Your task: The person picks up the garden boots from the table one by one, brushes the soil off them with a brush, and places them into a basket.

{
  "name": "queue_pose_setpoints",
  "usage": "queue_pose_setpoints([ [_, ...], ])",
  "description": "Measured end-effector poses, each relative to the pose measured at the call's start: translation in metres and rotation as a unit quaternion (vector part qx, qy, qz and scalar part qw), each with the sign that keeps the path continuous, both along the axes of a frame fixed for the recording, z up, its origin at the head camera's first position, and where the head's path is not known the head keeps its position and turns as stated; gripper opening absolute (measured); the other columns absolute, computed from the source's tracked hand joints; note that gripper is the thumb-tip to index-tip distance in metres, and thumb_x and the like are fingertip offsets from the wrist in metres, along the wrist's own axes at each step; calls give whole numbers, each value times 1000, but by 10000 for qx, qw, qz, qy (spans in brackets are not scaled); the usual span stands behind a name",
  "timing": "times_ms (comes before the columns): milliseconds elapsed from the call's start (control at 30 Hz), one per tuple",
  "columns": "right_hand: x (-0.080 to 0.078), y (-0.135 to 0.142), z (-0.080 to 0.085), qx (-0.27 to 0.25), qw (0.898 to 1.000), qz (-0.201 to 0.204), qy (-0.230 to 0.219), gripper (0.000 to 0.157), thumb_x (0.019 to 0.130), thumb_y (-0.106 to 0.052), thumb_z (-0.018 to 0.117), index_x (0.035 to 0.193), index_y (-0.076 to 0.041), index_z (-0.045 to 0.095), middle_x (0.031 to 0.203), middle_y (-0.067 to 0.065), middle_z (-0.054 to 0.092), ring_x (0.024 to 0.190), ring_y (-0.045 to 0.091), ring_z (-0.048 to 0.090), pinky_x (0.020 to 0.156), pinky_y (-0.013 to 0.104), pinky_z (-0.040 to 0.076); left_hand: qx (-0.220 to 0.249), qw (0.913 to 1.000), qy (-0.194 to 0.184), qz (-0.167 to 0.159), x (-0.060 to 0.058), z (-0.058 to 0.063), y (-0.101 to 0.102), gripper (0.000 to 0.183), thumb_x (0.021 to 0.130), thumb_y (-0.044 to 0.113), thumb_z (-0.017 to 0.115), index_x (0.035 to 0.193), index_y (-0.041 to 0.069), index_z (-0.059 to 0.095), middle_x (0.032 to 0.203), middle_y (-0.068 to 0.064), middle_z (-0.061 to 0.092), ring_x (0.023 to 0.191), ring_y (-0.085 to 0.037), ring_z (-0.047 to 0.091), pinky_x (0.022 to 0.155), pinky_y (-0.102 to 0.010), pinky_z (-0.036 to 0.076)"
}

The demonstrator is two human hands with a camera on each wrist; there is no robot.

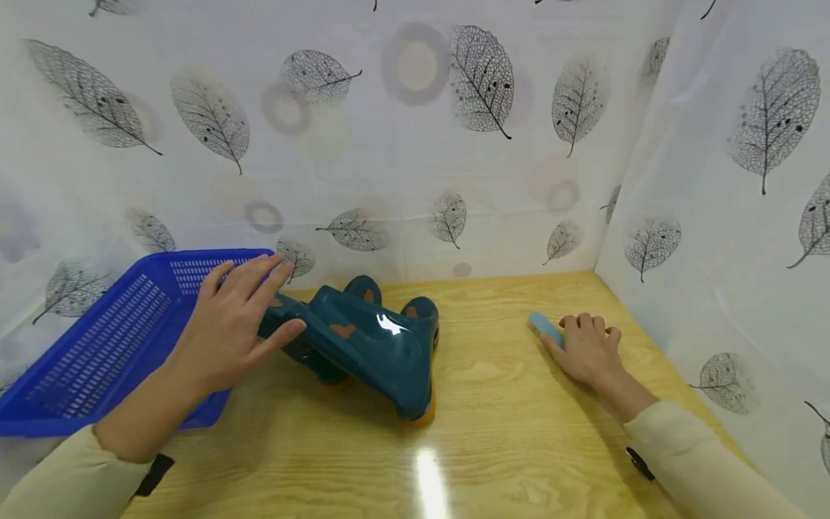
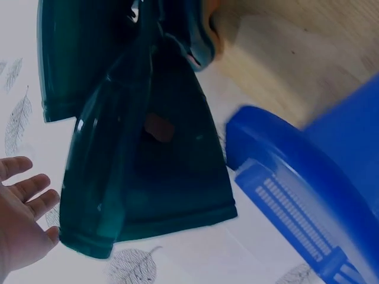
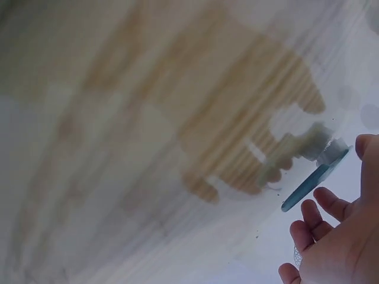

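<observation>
A pair of dark teal rubber boots (image 1: 376, 339) with brown heart marks and orange soles lies tipped on the wooden table. My left hand (image 1: 236, 324) is spread beside the boot shafts, over the blue basket's edge. In the left wrist view its fingers are extended and the thumb is by the rim of a boot shaft (image 2: 106, 195); whether they touch is unclear. At the right, my right hand (image 1: 590, 349) is at a small light-blue brush (image 1: 546, 329) with pale bristles. The right wrist view shows thumb and bent fingers around the brush's end (image 3: 308, 186), not closed on it.
A blue perforated plastic basket (image 1: 130, 346) stands at the left, close to the boots. White curtains with leaf prints (image 1: 402, 144) hang behind and at the right of the wooden table (image 1: 493, 418).
</observation>
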State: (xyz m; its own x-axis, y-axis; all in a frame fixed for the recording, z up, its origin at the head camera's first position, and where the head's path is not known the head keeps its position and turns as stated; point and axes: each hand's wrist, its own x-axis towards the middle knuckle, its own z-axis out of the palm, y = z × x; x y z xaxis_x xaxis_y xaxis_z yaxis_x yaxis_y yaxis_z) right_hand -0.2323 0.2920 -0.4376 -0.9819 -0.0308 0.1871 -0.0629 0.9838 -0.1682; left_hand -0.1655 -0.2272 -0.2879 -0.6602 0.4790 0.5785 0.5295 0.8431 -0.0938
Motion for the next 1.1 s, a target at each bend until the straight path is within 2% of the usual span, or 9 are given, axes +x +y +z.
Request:
queue_pose_setpoints([
  [233, -1, -2, -3, 108, 9999, 34, -28, 47, 94, -48, 44, 107, -4, 53, 101, 21, 52, 93, 40, 43, 80, 61, 24, -51, 9997, -102, -216, -3, -6, 18, 71, 90, 60, 42, 143, 13, 36, 143, -14, 42, 133, -32, 35, 107, -55, 22],
  [400, -1, -5, -1, 171, 9998, 51, -84, 46, 94, -46, 46, 99, -1, 56, 95, 19, 53, 88, 38, 45, 79, 60, 25, -73, 9993, -113, -360, -5, -9, 27, 71, 89, 57, 46, 141, 9, 40, 141, -15, 44, 131, -33, 37, 107, -53, 25],
  [633, -1, -6, 1, 262, 9995, -6, -149, 45, 91, -45, 51, 89, 0, 57, 88, 19, 54, 83, 37, 46, 77, 60, 25, -87, 9990, -262, -338, -6, -13, 38, 71, 86, 56, 53, 139, 9, 43, 140, -14, 45, 132, -31, 37, 109, -52, 24],
  [833, -1, -7, 1, 361, 9993, 62, -54, 42, 91, -44, 52, 81, -2, 55, 77, 14, 52, 76, 33, 45, 75, 56, 25, -218, 9989, -230, -339, -9, -16, 50, 68, 88, 55, 50, 137, 8, 44, 138, -14, 47, 131, -31, 39, 109, -49, 24],
  [1100, -2, -10, 4, 301, 9995, 86, 72, 41, 91, -43, 53, 82, -3, 56, 78, 13, 52, 74, 31, 45, 76, 56, 24, -461, 9979, -411, -175, -11, -19, 65, 65, 91, 56, 43, 137, 11, 45, 137, -11, 48, 129, -29, 42, 108, -48, 27],
])
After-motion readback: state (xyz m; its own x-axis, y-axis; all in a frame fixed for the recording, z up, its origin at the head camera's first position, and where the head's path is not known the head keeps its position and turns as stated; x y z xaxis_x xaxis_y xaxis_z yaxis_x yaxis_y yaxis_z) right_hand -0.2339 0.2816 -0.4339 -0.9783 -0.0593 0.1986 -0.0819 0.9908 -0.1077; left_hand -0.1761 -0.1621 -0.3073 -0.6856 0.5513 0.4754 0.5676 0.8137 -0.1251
